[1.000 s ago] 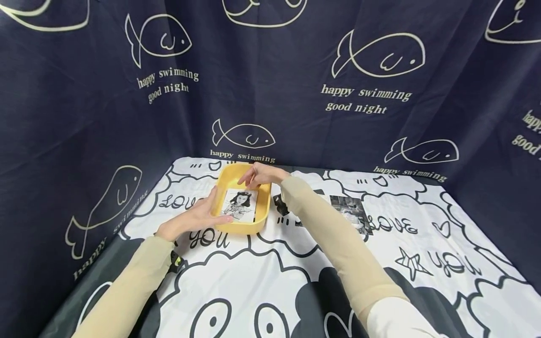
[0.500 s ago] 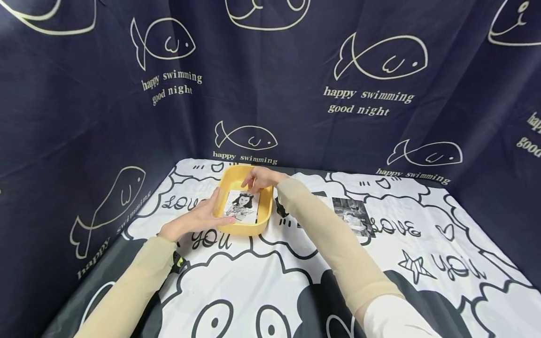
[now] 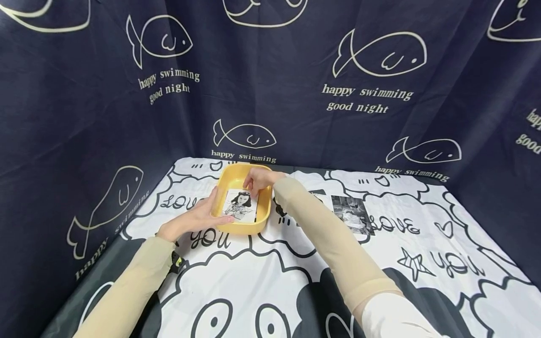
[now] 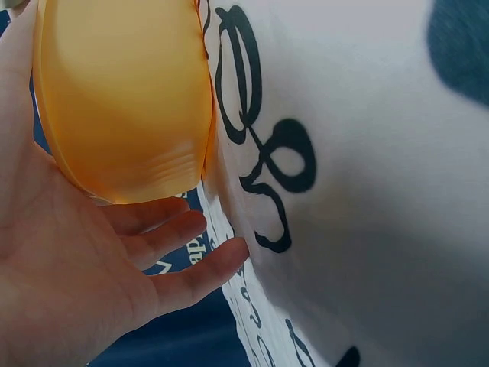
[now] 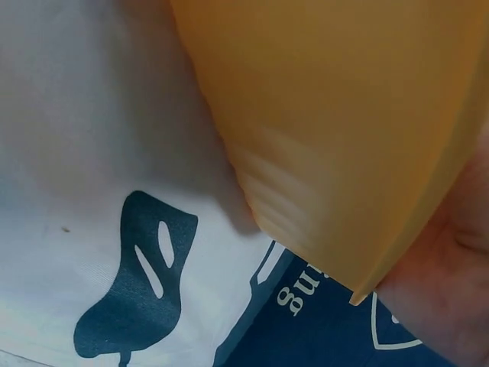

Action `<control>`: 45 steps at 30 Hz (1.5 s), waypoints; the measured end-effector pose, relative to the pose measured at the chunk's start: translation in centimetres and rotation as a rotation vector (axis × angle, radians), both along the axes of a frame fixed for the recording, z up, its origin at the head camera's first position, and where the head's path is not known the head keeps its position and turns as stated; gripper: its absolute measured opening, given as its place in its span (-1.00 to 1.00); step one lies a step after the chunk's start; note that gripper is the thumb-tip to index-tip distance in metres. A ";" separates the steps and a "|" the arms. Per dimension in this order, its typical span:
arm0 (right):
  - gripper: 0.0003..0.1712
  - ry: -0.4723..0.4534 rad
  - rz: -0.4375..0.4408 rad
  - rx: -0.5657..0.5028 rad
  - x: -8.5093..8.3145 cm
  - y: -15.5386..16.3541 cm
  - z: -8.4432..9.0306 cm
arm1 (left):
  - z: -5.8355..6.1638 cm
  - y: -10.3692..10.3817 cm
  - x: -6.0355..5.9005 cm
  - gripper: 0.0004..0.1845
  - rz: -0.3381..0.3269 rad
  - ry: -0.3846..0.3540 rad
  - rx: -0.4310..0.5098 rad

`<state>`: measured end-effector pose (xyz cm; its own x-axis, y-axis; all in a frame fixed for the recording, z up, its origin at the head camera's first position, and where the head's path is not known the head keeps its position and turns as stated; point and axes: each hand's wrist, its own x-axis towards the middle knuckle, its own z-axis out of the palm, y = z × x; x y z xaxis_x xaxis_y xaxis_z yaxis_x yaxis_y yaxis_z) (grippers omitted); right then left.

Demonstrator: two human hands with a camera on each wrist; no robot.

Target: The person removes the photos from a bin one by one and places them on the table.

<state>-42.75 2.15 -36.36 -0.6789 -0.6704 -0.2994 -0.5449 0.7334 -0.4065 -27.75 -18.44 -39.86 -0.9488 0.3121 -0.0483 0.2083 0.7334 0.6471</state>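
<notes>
Head view. At centre-left of the frame, the yellow tray point(image 3: 241, 228) sits on the printed cloth point(image 3: 253, 267), with a portrait card point(image 3: 240, 206) lying inside it, toward the near end. The left hand point(image 3: 196, 218) grasps the tray's lower-left corner, thumb over the near rim. The right hand point(image 3: 261, 179) dips in over the upper-right wall, fingers bent at the card's upper edge; whether they pinch it cannot be told. To the right lies a dark photograph point(image 3: 355, 213). Good practice, one judges, is to press lightly near the card's edge, keeping its face free of creases.

Left wrist view. At left, the fingers lie against the tray's outside; that steady brace should probably be kept.

Right wrist view. The tray wall fills the upper right; the fingertips are hidden.
</notes>
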 end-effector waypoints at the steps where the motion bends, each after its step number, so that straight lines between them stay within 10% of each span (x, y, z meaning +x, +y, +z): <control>1: -0.49 0.000 0.001 0.004 0.0 0.0 0.0 | 0.0 0.0 0.0 0.28 0.004 -0.004 -0.003; 29: -0.61 0.087 -0.034 0.064 0.4 -0.4 -0.6 | 0.0 0.0 0.2 0.21 -0.042 0.028 0.053; 45: -0.68 -0.118 -0.153 -0.295 1.0 0.1 -0.2 | 0.1 0.0 -0.1 0.25 -0.035 0.034 0.045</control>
